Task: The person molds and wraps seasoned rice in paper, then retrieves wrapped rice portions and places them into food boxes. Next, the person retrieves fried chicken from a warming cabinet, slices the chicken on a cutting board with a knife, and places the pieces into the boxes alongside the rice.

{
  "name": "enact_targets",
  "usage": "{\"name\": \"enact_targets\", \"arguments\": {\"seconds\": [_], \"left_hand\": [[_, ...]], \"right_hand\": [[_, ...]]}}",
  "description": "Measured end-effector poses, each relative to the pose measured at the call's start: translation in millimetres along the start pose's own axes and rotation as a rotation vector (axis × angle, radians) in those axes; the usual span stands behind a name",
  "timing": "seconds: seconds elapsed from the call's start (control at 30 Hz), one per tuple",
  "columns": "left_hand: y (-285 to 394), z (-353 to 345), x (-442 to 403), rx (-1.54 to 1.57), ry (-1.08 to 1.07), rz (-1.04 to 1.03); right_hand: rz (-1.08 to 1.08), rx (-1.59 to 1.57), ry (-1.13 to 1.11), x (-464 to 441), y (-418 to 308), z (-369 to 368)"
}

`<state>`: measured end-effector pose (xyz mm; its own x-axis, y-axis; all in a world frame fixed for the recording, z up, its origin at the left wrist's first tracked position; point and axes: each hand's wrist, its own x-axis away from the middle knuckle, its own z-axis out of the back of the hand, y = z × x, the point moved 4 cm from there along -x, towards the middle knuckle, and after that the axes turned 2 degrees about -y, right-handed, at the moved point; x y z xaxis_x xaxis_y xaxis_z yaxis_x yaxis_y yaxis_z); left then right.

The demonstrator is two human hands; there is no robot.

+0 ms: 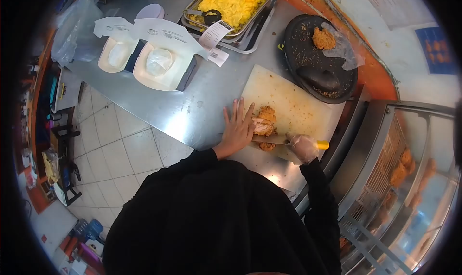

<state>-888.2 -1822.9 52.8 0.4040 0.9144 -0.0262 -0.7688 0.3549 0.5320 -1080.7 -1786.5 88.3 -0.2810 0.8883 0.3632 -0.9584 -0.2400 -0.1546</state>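
Note:
My right hand [303,148], in a clear plastic glove, is closed around a knife with a yellow handle [323,144]. Its blade [275,139] lies across fried chicken, between a larger cut part [264,121] with pale meat showing and a smaller crumbed part [266,146]. On the left side of the chicken, my bare left hand [235,131] is open with fingers spread, partly over the steel table, its fingers close to the meat. Whether they press on it I cannot tell. Under the chicken is a white cutting board [308,106] scattered with crumbs.
Two open paper boxes [161,82] with wrapped white contents stand at the upper left. Behind are a tray of yellow food [236,6] and receipts [215,34]. A black stone mortar [298,49] holds a pestle [317,78] and fried chicken [324,38]. A glass warmer [385,179] stands right.

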Motion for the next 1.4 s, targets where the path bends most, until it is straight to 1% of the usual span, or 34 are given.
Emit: {"name": "enact_targets", "arguments": {"seconds": [0.03, 0.1, 0.17, 0.23, 0.3, 0.37, 0.4, 0.43, 0.47, 0.5, 0.53, 0.63, 0.67, 0.73, 0.8, 0.87, 0.93, 1.0, 1.03, 1.1, 1.13, 1.2, 1.23, 1.3, 1.33, 1.4], "left_hand": [[3, 5, -1, -0.046, 0.056, -0.038], [4, 6, -7, -0.063, 0.076, -0.048], [6, 9, -12, -0.075, 0.118, -0.060], [10, 9, -13, -0.130, 0.146, -0.169], [3, 1, -9, -0.103, 0.176, -0.175], [6, 12, -11, -0.077, 0.203, -0.175], [6, 17, -13, -0.056, 0.211, -0.189], [9, 28, -13, -0.037, 0.216, -0.202], [13, 39, -10, -0.038, 0.219, -0.199], [20, 49, -5, -0.053, 0.191, -0.241], [24, 52, 0, -0.068, 0.161, -0.283], [17, 28, 12, 0.000, 0.130, -0.229], [16, 23, 14, 0.001, 0.125, -0.219], [14, 17, 12, 0.021, 0.115, -0.144], [16, 17, 8, -0.020, 0.103, -0.147], [19, 17, 1, -0.051, 0.096, -0.141], [18, 15, -4, -0.053, 0.099, -0.157], [12, 8, -5, -0.053, 0.094, -0.127], [10, 8, -7, -0.053, 0.111, -0.103], [11, 9, -7, -0.057, 0.119, -0.128], [11, 11, -6, -0.064, 0.130, -0.142], [10, 7, 1, -0.055, 0.125, -0.138], [8, 5, 3, -0.047, 0.110, -0.127], [5, 5, 6, -0.032, 0.107, -0.145], [5, 4, 8, -0.019, 0.085, -0.161], [4, 3, 12, -0.014, 0.078, -0.155]], "right_hand": [[-0.002, -0.001, 0.004, 0, 2, -1], [-0.011, -0.003, 0.016, 1, 6, -13], [-0.074, 0.057, 0.013, 2, 12, -23], [-0.103, 0.057, 0.040, 7, 8, -22], [-0.139, 0.050, 0.070, 15, 0, -21], [-0.099, 0.022, 0.175, 17, -11, -11], [-0.151, 0.047, 0.149, 21, -13, -9], [-0.146, 0.052, 0.153, 26, -20, 0], [-0.123, -0.001, 0.168, 31, -28, 8], [-0.099, -0.056, 0.182, 38, -34, 14], [-0.089, -0.116, 0.146, 44, -39, 17], [-0.052, -0.068, 0.151, 48, -38, 0], [-0.101, 0.013, 0.126, 46, -37, -6], [-0.077, -0.036, 0.079, 40, -30, -4], [-0.065, -0.107, 0.027, 36, -24, -14], [-0.074, -0.078, -0.060, 31, -10, -30], [-0.030, -0.062, -0.082, 28, 0, -37], [0.000, -0.045, -0.091, 31, 0, -44], [0.014, -0.015, -0.053, 32, -1, -42], [0.041, 0.054, 0.030, 35, -3, -38], [0.038, 0.060, 0.037, 37, -2, -43], [-0.020, 0.087, -0.139, 35, 6, -61], [-0.018, 0.102, -0.126, 35, 0, -51], [-0.087, 0.083, -0.057, 36, -21, -28], [-0.157, 0.101, -0.085, 35, -23, -25], [-0.122, 0.054, -0.044, 30, -18, -25]]}}
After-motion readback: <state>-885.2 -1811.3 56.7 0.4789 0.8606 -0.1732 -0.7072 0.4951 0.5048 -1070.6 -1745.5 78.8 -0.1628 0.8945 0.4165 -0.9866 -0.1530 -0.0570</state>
